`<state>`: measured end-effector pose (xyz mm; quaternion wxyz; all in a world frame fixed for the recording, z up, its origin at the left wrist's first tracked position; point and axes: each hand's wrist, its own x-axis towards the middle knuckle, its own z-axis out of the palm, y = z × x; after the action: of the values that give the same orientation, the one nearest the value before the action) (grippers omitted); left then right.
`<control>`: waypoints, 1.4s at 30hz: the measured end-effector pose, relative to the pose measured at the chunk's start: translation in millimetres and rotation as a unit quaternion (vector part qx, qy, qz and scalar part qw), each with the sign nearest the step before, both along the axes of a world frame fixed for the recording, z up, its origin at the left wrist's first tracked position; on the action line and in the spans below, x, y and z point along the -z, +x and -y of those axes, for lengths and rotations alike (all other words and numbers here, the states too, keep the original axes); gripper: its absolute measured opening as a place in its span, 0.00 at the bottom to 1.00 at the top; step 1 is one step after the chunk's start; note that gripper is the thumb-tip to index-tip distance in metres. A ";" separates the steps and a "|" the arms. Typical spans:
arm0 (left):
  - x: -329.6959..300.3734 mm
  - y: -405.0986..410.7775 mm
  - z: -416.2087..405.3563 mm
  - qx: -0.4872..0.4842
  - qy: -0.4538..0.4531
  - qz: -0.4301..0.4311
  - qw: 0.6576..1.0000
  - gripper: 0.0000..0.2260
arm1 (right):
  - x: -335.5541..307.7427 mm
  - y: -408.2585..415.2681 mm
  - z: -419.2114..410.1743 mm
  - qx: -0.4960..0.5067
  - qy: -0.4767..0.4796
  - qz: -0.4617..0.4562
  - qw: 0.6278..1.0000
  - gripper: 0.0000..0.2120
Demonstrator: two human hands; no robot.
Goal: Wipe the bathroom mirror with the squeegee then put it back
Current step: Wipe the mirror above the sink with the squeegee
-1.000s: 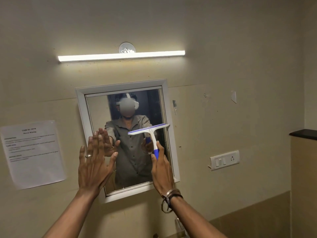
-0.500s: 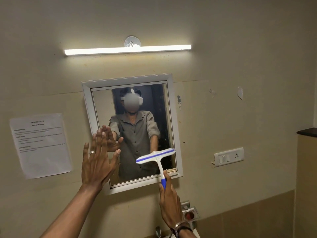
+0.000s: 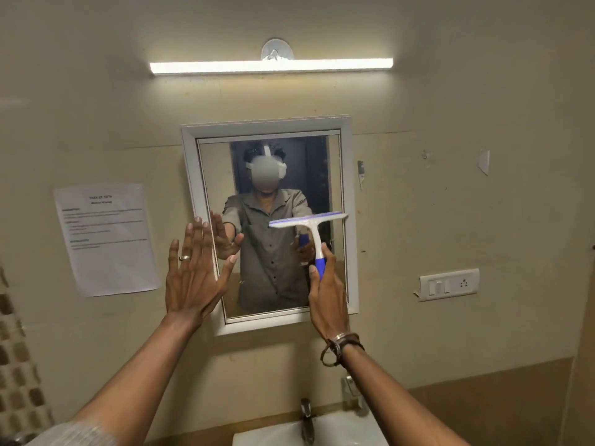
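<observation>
Squeegee (image 3: 308, 219) gripped by right hand (image 3: 328, 294) at the mirror (image 3: 335, 175), left hand (image 3: 193, 278) spread beside; tilted blade risks streaks above the right hand.

The left hand (image 3: 193, 278) is wearing a plain silver ring (image 3: 184, 257) on its ring finger. Just below the right hand (image 3: 328, 294), a metal bangle (image 3: 341, 337) is circling the wrist, and dark cords (image 3: 349, 344) are wrapping round beside it, one loop hanging loose toward the inner side. Far down the left forearm from the hand, a pale, finely striped sleeve (image 3: 74, 434) is showing.
</observation>
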<state>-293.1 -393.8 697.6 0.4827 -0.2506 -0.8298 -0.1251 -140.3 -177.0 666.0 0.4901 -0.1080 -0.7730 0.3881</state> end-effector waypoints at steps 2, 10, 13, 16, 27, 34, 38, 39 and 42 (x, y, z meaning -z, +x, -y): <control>3.2 -2.5 3.2 0.000 -0.001 0.001 1.000 0.39 | 22.8 0.8 3.2 -0.005 0.002 0.005 1.000 0.24; 12.4 -5.0 1.9 0.005 0.002 0.004 1.000 0.39 | 84.6 12.2 11.6 -0.019 -0.036 0.039 0.998 0.25; 14.6 -5.5 0.9 0.005 0.004 0.003 1.000 0.39 | 95.9 16.7 11.5 -0.016 -0.033 0.045 0.998 0.24; 15.4 -6.4 1.4 0.011 0.007 0.000 1.000 0.39 | 91.8 23.0 13.4 -0.016 -0.045 0.033 0.998 0.24; 18.2 -8.0 4.1 0.007 0.006 0.006 1.000 0.39 | 44.9 9.1 5.0 -0.026 -0.003 0.005 1.000 0.23; 23.5 -9.1 11.6 0.003 0.006 0.019 1.000 0.39 | 117.8 21.1 12.0 -0.022 -0.039 0.089 0.995 0.24; 24.2 -10.0 13.3 0.001 0.005 0.018 1.000 0.39 | 100.5 27.1 18.9 -0.020 -0.027 0.056 0.998 0.23; 24.4 -9.6 13.2 -0.001 0.004 0.018 1.000 0.39 | 88.5 27.4 21.4 -0.023 -0.023 0.034 0.999 0.23; 24.5 -8.1 11.2 -0.013 0.005 0.025 1.000 0.38 | 44.4 16.8 25.2 -0.031 -0.009 -0.024 0.999 0.22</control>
<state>-301.3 -405.0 673.2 0.4642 -0.2344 -0.8443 -0.1295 -123.5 -202.1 621.5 0.4953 -0.0794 -0.7606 0.4121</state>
